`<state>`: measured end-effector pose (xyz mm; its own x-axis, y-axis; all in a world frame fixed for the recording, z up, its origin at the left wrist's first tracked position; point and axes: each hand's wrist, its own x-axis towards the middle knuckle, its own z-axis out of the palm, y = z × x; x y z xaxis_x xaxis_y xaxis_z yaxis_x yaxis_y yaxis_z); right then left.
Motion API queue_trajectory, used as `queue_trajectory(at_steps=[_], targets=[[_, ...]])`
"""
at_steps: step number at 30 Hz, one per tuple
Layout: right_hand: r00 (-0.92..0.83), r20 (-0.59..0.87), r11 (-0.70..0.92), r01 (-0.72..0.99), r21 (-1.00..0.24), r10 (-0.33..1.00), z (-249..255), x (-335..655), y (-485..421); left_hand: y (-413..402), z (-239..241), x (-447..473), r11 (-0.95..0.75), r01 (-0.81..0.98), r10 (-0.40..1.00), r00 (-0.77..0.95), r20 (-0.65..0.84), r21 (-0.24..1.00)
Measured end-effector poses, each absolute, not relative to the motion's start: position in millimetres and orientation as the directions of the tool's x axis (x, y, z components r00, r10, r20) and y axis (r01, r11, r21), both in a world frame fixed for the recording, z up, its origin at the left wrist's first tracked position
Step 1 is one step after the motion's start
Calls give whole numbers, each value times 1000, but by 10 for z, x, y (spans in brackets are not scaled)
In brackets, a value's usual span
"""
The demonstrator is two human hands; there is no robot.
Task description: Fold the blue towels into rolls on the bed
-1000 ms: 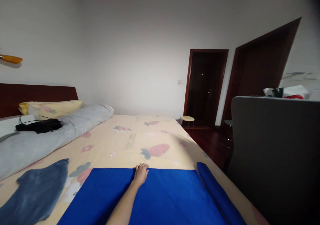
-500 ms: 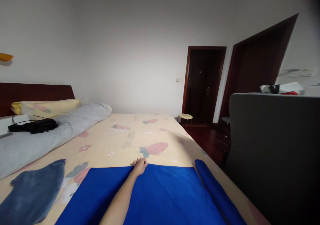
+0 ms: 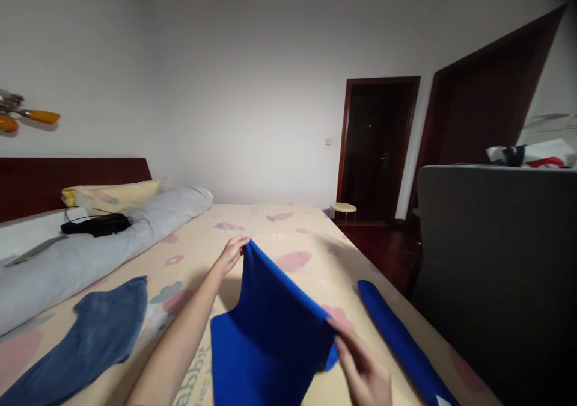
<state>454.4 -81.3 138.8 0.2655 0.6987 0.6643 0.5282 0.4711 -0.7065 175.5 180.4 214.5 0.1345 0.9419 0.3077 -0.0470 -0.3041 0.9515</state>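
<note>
A bright blue cloth (image 3: pixel 274 328) is stretched between my two hands above the bed. My left hand (image 3: pixel 234 252) pinches its far corner and is raised off the sheet. Nearer and to the right, my right hand (image 3: pixel 363 364) grips another part of the edge between thumb and fingers. The cloth's top edge slants down from left to right, and its lower part hangs toward me. To the right lies a long, narrow blue bundle (image 3: pixel 401 340). A grey-blue cloth (image 3: pixel 101 319) lies crumpled on the left.
The bed's patterned sheet (image 3: pixel 265 231) spreads beneath everything. A rolled grey quilt (image 3: pixel 157 225) runs along the left, with a black item (image 3: pixel 99 224) on it and a yellow pillow (image 3: pixel 121 196) behind. A dark grey chair back or panel (image 3: pixel 491 261) stands right; a stool (image 3: pixel 343 207) is near the door.
The blue cloth, which lay spread on the bed, is lifted and held up at its edge. My right hand has come into view. The view has turned slightly left.
</note>
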Motion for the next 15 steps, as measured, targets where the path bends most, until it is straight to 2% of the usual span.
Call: queue_trajectory(at_steps=[3, 6, 10, 15], targets=[[317, 551, 510, 209, -835, 772, 1974, 4683, -538, 1542, 2468, 1529, -333, -150, 936, 67, 346, 931], [315, 475, 492, 29, -870, 822, 2411, 4769, -242, 1281, 2713, 1348, -348, -203, 933, 21, 360, 915], [238, 458, 479, -39, -877, 857, 2713, 4867, 78, 995, 2962, 1170, -360, -218, 930, -8, 367, 907], [118, 423, 430, -40, -902, 898, 2906, 4928, 310, 755, 3146, 1037, -373, -179, 927, -49, 371, 910]])
